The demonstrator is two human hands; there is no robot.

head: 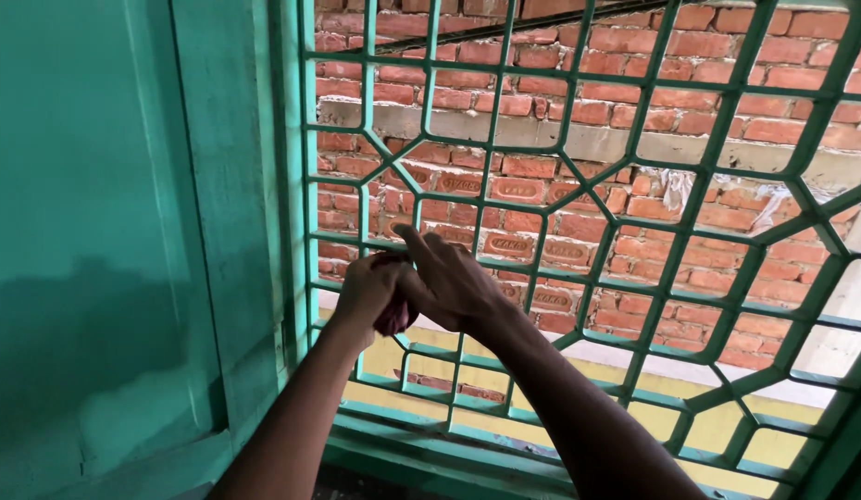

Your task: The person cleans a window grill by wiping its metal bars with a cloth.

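Note:
Both my hands are raised against a green metal window grille (579,176) with a geometric pattern. My left hand (368,289) is closed around a small dark maroon cloth (394,317), pressed at the lower left part of the grille. My right hand (449,282) overlaps it from the right, index finger stretched up and left along a bar, the other fingers touching the cloth and my left hand. Most of the cloth is hidden between the two hands.
A green painted wall (106,231) fills the left side, with the green window frame (287,185) beside it and a sill (430,449) below. Beyond the grille stands a red brick wall (560,111) with a grey concrete band and a yellow ledge lower down.

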